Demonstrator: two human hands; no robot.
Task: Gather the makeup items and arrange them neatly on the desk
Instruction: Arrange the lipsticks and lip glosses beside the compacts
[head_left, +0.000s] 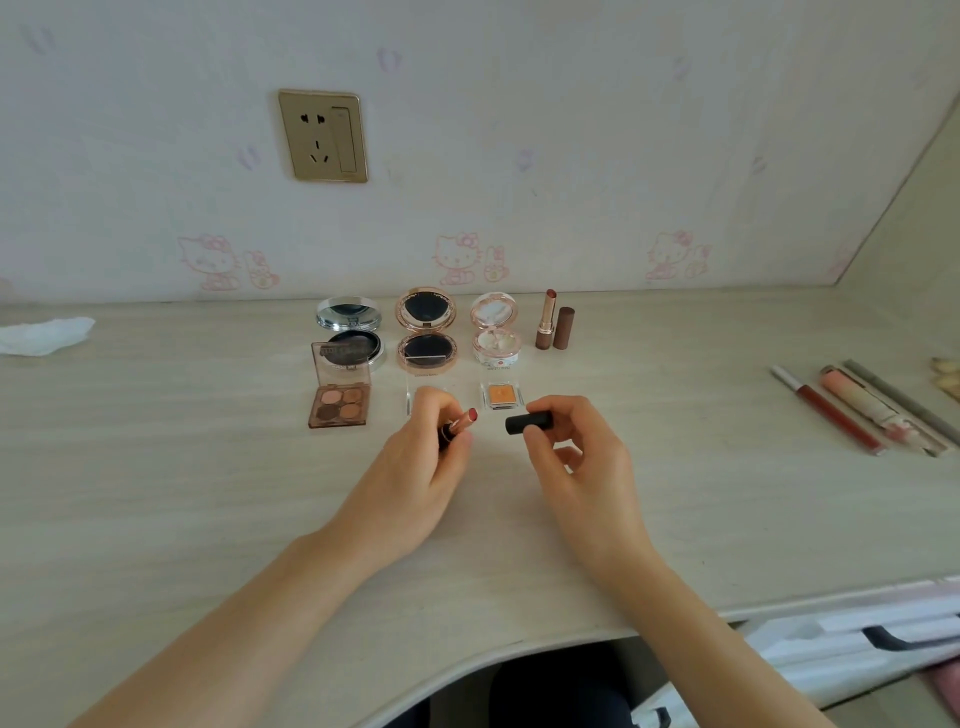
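We hold an uncapped lipstick (460, 422) pinched in our left hand (415, 478) and its black cap (529, 422) gripped in our right hand (576, 467), over the counter (156, 467). Compacts (426, 330) and palettes (338, 405) sit lined up at the back. Pencils and tubes (862, 408), probably lip products, lie unsorted far right.

Both forearms reach forward. The left hand (415, 457) curls its fingers in a grip. The right hand (576, 457) pinches likewise, fingers bent.
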